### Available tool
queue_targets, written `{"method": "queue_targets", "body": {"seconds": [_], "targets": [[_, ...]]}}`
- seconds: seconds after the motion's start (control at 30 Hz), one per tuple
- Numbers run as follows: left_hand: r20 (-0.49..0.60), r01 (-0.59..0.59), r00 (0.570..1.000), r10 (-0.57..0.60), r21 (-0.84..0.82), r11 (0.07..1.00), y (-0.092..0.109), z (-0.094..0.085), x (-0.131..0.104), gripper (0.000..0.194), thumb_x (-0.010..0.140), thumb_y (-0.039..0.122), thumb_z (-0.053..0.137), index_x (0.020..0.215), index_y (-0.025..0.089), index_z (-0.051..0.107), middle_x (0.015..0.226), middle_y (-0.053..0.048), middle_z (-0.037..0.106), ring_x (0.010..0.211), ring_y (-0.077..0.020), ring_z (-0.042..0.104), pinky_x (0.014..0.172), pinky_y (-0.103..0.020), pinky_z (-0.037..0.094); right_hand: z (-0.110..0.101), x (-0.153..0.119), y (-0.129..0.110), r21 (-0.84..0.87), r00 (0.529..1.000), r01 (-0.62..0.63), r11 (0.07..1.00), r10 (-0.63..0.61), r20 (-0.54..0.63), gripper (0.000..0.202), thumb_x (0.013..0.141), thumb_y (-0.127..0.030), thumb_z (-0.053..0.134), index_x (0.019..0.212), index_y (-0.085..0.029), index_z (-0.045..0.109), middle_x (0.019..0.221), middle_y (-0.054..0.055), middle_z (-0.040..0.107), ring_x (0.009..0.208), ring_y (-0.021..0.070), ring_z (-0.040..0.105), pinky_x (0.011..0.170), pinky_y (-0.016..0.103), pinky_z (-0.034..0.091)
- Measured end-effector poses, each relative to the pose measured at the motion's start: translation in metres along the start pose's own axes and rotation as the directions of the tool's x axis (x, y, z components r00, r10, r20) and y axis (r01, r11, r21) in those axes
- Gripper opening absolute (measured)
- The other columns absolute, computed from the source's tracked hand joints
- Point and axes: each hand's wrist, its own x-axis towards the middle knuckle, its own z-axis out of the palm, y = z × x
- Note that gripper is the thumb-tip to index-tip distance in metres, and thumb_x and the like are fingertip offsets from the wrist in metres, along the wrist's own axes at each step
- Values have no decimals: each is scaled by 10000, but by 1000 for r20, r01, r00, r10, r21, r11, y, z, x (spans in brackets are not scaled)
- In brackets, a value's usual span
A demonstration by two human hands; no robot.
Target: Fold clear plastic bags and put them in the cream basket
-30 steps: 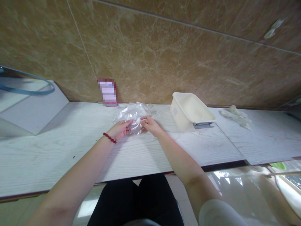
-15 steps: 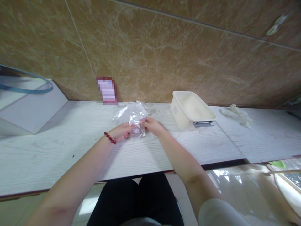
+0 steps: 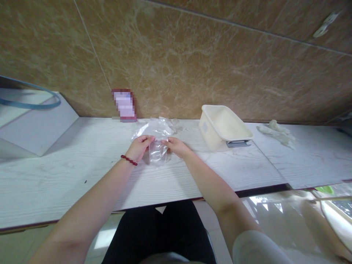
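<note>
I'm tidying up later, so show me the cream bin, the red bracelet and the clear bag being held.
Cream bin (image 3: 212, 135), head view, side wall.
Red bracelet (image 3: 129, 160), head view, beads.
Clear bag (image 3: 157, 153), head view, lower part.

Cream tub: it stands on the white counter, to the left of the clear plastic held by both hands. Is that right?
Not quite. The head view shows the cream tub to the right of the clear plastic. It does stand on the white counter, and the left hand and right hand both hold the plastic.
</note>
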Motion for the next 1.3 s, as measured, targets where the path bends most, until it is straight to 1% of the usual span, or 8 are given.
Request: {"method": "queue_targets", "body": {"seconds": [0.37, 0.57, 0.63, 0.73, 0.83, 0.97, 1.1, 1.3], "targets": [[44, -27, 999, 23, 82, 996, -2, 1, -2, 321, 556, 433, 700, 577, 165, 524, 539, 42, 510, 533, -91, 474, 538, -217, 406, 1, 2, 2, -10, 992, 67, 998, -67, -109, 376, 645, -532, 572, 765, -179, 522, 629, -34, 525, 570, 85, 494, 526, 200, 409], [9, -42, 999, 41, 108, 993, -2, 3, -3, 307, 599, 427, 674, 558, 165, 519, 504, 43, 489, 498, -86, 458, 501, -208, 388, 0, 6, 10, -270, 950, 113, 956, -184, -253, 414, 702, -582, 463, 592, -185, 429, 473, -69, 312, 424, 54, 308, 409, 179, 249], [22, 3, 1000, -5, 69, 998, 1, 5, -5, 288, 610, 431, 663, 632, 163, 560, 549, 27, 541, 532, -104, 497, 521, -223, 409, -1, 6, 11, -342, 933, 125, 932, -228, -280, 424, 722, -586, 429, 575, -189, 411, 465, -67, 290, 419, 59, 297, 405, 188, 230], [158, 131, 978, -135, 37, 991, 5, 9, -10, 306, 584, 376, 698, 770, 155, 596, 651, -1, 610, 603, -131, 551, 580, -256, 441, -2, 6, 10, -396, 902, 128, 909, -272, -334, 422, 736, -579, 416, 563, -194, 398, 463, -61, 312, 416, 64, 325, 403, 193, 242], [229, 189, 952, -202, 77, 979, 5, 11, -14, 329, 533, 292, 743, 792, 140, 608, 696, -12, 631, 632, -124, 560, 619, -252, 442, -1, 5, 7, -377, 898, 96, 921, -244, -367, 435, 734, -592, 411, 552, -198, 386, 444, -56, 340, 391, 69, 360, 385, 196, 266], [172, 194, 963, -205, 80, 978, 2, 11, -13, 319, 530, 321, 740, 747, 129, 607, 647, -4, 615, 609, -114, 550, 615, -249, 439, 0, 3, 4, -279, 928, 90, 956, -183, -326, 439, 723, -612, 413, 589, -194, 430, 462, -47, 387, 416, 82, 399, 394, 200, 323], [108, 153, 981, -163, 99, 983, -1, 7, -9, 348, 511, 336, 747, 748, 131, 596, 615, 16, 589, 541, -85, 513, 539, -219, 413, -1, 2, 3, -204, 977, 98, 974, -133, -167, 383, 646, -558, 567, 740, -189, 523, 559, -40, 500, 486, 84, 455, 444, 193, 371], [91, 86, 991, -96, 110, 990, -4, 3, -4, 365, 514, 329, 746, 786, 143, 589, 616, 18, 579, 578, -110, 543, 551, -235, 441, -2, -3, -1, -197, 998, 17, 980, -29, -59, 362, 589, -476, 660, 751, -180, 531, 525, -50, 510, 403, 61, 413, 380, 178, 318]]}}
